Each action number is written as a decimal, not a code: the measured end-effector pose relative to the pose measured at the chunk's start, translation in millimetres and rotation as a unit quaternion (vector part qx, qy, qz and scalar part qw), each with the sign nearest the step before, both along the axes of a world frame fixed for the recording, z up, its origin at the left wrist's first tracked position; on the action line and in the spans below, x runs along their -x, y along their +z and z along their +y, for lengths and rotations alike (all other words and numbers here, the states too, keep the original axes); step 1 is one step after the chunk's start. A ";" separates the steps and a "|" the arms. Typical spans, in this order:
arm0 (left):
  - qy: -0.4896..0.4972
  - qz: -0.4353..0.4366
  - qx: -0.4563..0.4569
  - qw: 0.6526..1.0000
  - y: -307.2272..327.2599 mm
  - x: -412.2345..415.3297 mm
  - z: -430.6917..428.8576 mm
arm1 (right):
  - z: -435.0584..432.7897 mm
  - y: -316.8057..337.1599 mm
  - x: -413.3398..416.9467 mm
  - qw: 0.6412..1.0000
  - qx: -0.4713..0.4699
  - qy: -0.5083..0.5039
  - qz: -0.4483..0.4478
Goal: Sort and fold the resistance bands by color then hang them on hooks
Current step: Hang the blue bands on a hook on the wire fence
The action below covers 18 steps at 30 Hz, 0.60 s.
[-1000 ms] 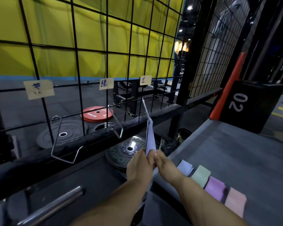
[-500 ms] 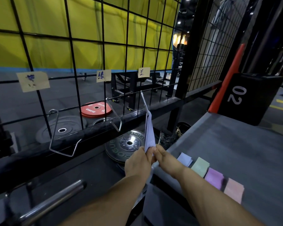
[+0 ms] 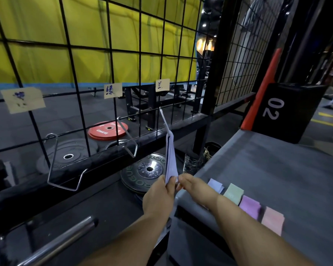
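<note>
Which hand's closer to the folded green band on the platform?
Right. The right hand sits just left of the green band, one pale-blue band between them; the left hand is farther left, beyond the right hand. Both pinch the hanging band.

a yellow wall (image 3: 85, 35) is being screened by a black wire grid (image 3: 110, 51). weight plates (image 3: 146, 169) are being kept on the dark floor (image 3: 65, 116); a black box (image 3: 288, 112) marked 02 is being lit by ceiling lights (image 3: 204, 25).

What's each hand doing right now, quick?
Left hand: pinches the pale blue band at its lower end.
Right hand: pinches the same band's lower end.
</note>
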<state>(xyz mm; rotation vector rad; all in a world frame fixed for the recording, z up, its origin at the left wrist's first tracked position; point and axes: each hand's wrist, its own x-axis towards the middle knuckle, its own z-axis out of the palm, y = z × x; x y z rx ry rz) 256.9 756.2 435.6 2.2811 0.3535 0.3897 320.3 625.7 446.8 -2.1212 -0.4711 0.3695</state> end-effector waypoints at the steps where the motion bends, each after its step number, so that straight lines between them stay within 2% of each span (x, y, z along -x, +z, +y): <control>1: 0.002 -0.003 0.008 1.000 -2.9 0.0 -0.3 | -3.6 -1.4 -2.8 1.000 0.010 -0.011 -0.006; 3: 0.005 -0.001 0.018 1.000 -7.4 -0.2 -2.3 | -13.3 -5.0 -9.3 0.997 0.053 -0.042 -0.025; 5: 0.003 0.011 0.017 1.000 -12.1 -0.1 -6.0 | -26.5 -10.0 -17.6 0.986 0.140 -0.065 -0.059; 12: -0.061 0.077 0.017 0.995 -28.1 -2.6 -20.9 | -56.5 -21.2 -23.6 0.914 0.372 -0.133 -0.092; 16: -0.093 0.116 -0.016 0.989 -27.1 -8.3 -33.6 | -58.1 -29.0 -19.3 0.871 0.474 -0.088 -0.093; 18: -0.103 0.129 -0.025 0.986 -27.8 -10.6 -37.9 | -57.7 -34.6 -18.7 0.863 0.488 -0.081 -0.100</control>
